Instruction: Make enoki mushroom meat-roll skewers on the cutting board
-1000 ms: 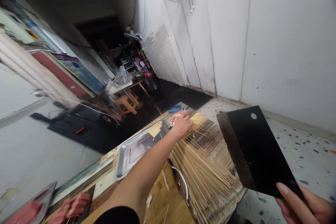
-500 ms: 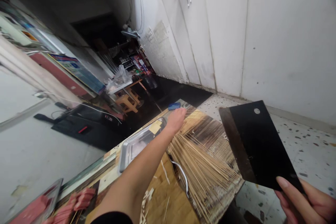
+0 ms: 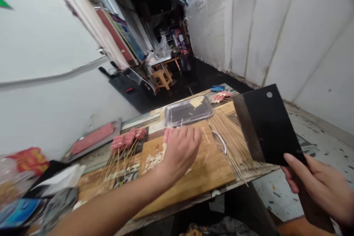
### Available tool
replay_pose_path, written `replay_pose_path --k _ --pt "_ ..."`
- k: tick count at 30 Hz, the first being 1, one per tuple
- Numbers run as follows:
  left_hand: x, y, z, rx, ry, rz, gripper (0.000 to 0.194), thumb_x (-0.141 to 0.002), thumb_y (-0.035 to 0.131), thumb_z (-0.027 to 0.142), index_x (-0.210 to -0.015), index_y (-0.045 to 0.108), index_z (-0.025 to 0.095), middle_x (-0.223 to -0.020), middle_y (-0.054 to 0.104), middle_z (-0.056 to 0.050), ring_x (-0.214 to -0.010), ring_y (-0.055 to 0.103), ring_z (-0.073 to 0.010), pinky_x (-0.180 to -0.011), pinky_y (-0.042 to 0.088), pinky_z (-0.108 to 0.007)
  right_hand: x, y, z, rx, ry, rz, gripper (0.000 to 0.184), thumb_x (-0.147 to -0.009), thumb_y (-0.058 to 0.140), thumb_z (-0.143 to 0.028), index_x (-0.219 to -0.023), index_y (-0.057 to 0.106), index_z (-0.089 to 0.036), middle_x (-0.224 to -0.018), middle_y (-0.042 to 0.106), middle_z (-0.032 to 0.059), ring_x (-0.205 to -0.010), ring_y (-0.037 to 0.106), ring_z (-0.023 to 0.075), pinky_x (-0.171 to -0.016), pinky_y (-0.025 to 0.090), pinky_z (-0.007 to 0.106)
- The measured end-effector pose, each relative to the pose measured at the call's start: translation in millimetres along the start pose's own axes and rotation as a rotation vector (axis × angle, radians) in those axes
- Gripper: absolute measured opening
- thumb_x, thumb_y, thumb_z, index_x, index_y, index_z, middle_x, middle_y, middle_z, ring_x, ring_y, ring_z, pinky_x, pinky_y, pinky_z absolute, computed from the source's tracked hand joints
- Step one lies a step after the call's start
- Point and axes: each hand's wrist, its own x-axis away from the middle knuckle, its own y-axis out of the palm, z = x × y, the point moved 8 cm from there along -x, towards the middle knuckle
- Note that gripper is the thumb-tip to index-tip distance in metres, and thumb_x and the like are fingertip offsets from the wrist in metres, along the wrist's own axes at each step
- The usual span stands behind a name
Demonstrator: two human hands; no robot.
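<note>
My right hand (image 3: 318, 184) grips the handle of a dark cleaver (image 3: 272, 125), held up at the right with its broad blade raised. Over the wooden cutting board (image 3: 212, 169), my left hand (image 3: 181, 151) is closed on a meat skewer (image 3: 166, 135), a pink and pale piece showing beside the fingers; most of it is hidden. Pale chopped scraps (image 3: 153, 160) lie on the board by that hand. To the left rest several pink meat skewers (image 3: 128, 138), their sticks pointing toward me. More skewers with pink and white pieces (image 3: 221, 96) lie at the far end.
A bundle of bare bamboo sticks (image 3: 229, 136) lies right of the board, by its metal handle (image 3: 221, 142). Behind stands a metal tray (image 3: 177, 114) with a yellowish piece. A tray of pink meat (image 3: 94, 138) sits far left. A blue object (image 3: 218, 88) lies at the table's far end.
My left hand has drawn back from the far end of the table to above the board. The view has turned left; the cleaver stays raised in my right hand.
</note>
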Motion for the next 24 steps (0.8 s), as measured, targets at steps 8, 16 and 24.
replay_pose_path --k 8,16,24 --pt "125.2 37.2 34.8 0.037 -0.191 -0.159 0.018 -0.080 0.058 0.013 -0.097 0.062 0.009 -0.069 0.056 -0.004 -0.061 0.054 -0.0190 -0.053 0.042 -0.031 -55.0 66.4 -135.5 0.002 -0.361 -0.332 0.049 -0.096 0.035 -0.055 -0.059 0.043 -0.024 -0.048 0.053 0.0009 -0.045 0.052 0.0162 -0.050 0.038 0.028" --pt "149.4 45.1 42.5 0.275 -0.191 -0.047 0.038 -0.091 0.055 0.027 -0.124 0.057 0.008 -0.105 0.067 -0.014 -0.080 0.064 -0.0223 -0.065 0.053 -0.036 -43.4 131.4 -216.7 0.207 -0.919 -0.480 0.037 -0.101 0.035 -0.033 -0.074 0.055 -0.019 -0.060 0.062 0.0019 -0.052 0.058 0.0148 -0.053 0.036 0.026" --pt "223.4 32.9 4.7 0.445 -0.374 0.154 0.036 -0.090 0.061 0.019 -0.120 0.060 0.001 -0.126 0.061 -0.023 -0.126 0.053 -0.0344 -0.097 0.053 -0.047 -32.9 148.0 -233.0 0.213 -1.048 -0.633 0.038 -0.103 0.032 -0.033 -0.073 0.052 -0.020 -0.059 0.059 -0.0003 -0.049 0.054 0.0120 -0.050 0.031 0.026"
